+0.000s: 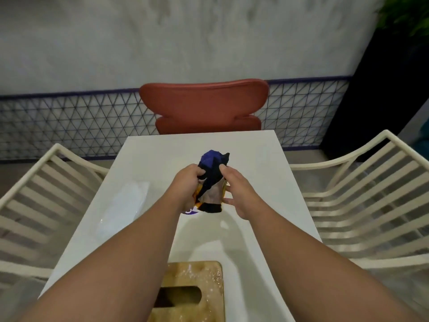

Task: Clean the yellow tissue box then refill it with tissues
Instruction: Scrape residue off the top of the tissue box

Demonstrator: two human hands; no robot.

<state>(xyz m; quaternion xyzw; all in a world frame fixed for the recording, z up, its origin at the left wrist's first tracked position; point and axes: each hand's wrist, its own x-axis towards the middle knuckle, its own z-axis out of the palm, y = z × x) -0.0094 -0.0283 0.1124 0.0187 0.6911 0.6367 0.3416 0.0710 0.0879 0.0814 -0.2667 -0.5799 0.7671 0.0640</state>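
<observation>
Head view. No legible writing. Left hand (189, 182) and right hand (234, 189) both grip a crumpled blue-black cloth (212, 166) mid-table (267, 159); yellow tissue box (192, 293) lies at the near edge, between the forearms, apart from the hands.

Light: dim, even indoor light, slightly cool cast.
Glare: soft sheen on the white table (267, 173).
Shadows: faint, diffuse, beneath the forearms.
Blur: whole frame soft; plant (408, 15) smeared.
Distortion: wide-angle bend; slatted chairs (371, 194) and wall trim curve toward the edges.
</observation>
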